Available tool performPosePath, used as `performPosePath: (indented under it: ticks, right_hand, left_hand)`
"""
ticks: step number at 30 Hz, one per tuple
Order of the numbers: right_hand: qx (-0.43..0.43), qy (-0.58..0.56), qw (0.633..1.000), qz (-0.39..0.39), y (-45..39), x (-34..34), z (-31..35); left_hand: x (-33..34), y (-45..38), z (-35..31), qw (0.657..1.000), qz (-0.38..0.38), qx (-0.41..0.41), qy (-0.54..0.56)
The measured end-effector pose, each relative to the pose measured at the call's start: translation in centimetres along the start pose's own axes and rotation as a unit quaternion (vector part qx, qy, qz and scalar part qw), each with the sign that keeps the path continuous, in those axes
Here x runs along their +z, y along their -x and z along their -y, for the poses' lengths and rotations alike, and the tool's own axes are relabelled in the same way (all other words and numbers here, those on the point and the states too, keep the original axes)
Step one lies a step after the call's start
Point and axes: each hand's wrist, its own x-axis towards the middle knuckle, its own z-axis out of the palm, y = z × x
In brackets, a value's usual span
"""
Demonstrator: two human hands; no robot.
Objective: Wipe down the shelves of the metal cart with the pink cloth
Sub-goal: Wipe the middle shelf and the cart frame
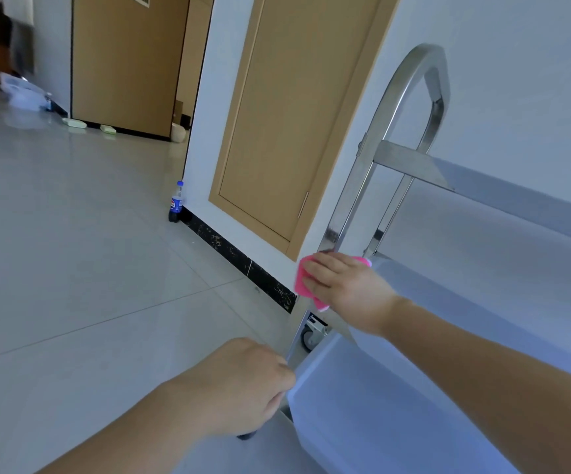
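Cloth: the small bright pink cloth (300,281) lies flat at the end corner of the middle shelf (465,302) of the shiny stainless-steel three-tier cart (410,83), right at the foot of the cart's upright post.
Right hand: the right hand (349,287) presses the cloth down with straight, spread fingers; nothing is gripped.
Left hand: the left hand (243,384) is curled at the near corner of the lower shelf (362,405); it seems to hold the frame there, but what it grips is hidden.
Risk, cloth: part of it hangs past the shelf edge, so a sweep outward could likely push it off onto the pale glossy tiled floor (72,251).
Risk, cart: a caster wheel (311,336) shows below, so hard pressure may roll the cart if the left hand lets go.
Risk, coverage: the corner behind the post is probably easy to miss.
Writing: a dark cola bottle with a blue cap (176,202) stands by the white wall's black skirting; its blue label carries a Pepsi-style round logo, the lettering too small to read.
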Motion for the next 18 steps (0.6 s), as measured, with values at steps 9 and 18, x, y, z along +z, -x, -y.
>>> performPosePath:
  ticks: [9, 18]
  right_hand:
    - [0.429, -0.260, 0.835, -0.225, 0.9, -4.2, -3.4]
    - [0.494, -0.419, 0.717, -0.259, -5.7, -3.6, -2.3]
  left_hand:
    - [-0.8, -1.1, -0.6, 1.000, -0.010, 0.005, -0.009]
    - [-1.3, 0.3, -0.4, 1.000, -0.007, -0.026, 0.004]
